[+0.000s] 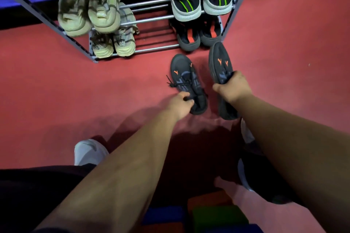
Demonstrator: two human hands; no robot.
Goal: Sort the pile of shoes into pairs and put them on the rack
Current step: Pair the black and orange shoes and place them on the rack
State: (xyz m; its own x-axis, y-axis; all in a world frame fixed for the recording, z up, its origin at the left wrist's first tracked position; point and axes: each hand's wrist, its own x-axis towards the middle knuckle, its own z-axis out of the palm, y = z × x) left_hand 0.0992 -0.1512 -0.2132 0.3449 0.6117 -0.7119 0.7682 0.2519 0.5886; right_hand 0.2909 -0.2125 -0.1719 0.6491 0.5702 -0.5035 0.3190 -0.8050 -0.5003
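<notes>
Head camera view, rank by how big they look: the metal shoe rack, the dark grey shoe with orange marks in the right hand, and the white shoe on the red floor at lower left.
1. Metal shoe rack, clearly largest.
2. Dark grey shoe with orange marks, in the right hand.
3. White shoe, though partly hidden, so unsure.

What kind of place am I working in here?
Probably an indoor room or entryway: a red carpeted floor, a metal shoe rack against a dark wall base, and paired shoes already shelved on it.
</notes>
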